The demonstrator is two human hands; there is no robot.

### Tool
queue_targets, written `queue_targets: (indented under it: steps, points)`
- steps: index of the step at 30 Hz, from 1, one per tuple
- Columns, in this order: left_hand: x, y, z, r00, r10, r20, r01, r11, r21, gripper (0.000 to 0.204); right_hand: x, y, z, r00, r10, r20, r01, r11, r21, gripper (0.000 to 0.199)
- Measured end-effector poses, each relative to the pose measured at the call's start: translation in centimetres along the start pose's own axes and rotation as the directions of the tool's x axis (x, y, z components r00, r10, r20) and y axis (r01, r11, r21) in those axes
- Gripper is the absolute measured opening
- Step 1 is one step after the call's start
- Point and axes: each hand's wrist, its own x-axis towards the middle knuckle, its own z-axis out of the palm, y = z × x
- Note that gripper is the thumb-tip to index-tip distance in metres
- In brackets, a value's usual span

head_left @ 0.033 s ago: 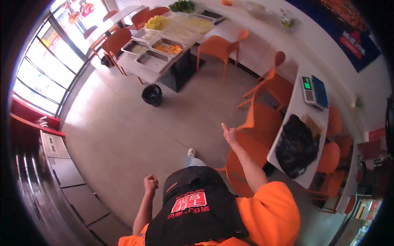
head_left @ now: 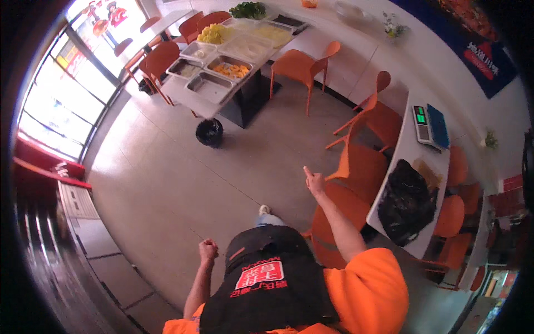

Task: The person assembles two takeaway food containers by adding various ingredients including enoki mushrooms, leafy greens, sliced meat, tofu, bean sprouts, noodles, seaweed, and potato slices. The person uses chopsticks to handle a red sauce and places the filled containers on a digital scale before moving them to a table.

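Note:
My left hand [head_left: 208,250] is curled into a fist low at my side, left of the dark apron [head_left: 239,278] I wear; nothing shows in it. My right hand [head_left: 314,182] is held out over the floor with its index finger stretched forward and the other fingers curled in. It touches nothing that I can see. Closest to it is an orange chair [head_left: 364,161] on the right. Ahead stands a table [head_left: 196,104] with metal trays and clear tubs, among them a tray of orange pieces [head_left: 231,70] and an empty-looking metal tray [head_left: 209,87].
A bin with a black liner [head_left: 209,132] stands on the floor before the food table. On the right, a white table [head_left: 384,195] bears a scale [head_left: 422,123] and a black plastic bag [head_left: 408,203]. Grey cabinets [head_left: 114,270] run along my left. Orange chairs line the right wall.
The view has shifted slightly, so the tables, bin and chairs sit a little further right in it. Both hands keep nearly the same pose.

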Motion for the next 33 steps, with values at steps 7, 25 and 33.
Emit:
queue_targets:
  steps: [7, 25, 33]
  points:
    - [58.1, 38.2, 2.5, 0.994, -0.097, 0.052, 0.092, 0.991, 0.094, 0.018, 58.3, -33.9, 25.0, 0.966, -0.228, -0.118, 0.216, 0.97, -0.11, 0.068]
    - [87.4, 59.1, 6.9, 0.761, 0.308, 0.571, -0.499, 0.841, 0.21, 0.009, 82.6, -41.6, 12.2, 0.753, -0.305, -0.583, 0.349, 0.936, -0.038, 0.042]
    - [51.1, 23.8, 3.6, 0.901, 0.261, 0.346, -0.329, 0.932, 0.153, 0.01, 55.2, -19.8, -11.2, 0.703, -0.236, -0.671, -0.112, 0.895, -0.432, 0.059]
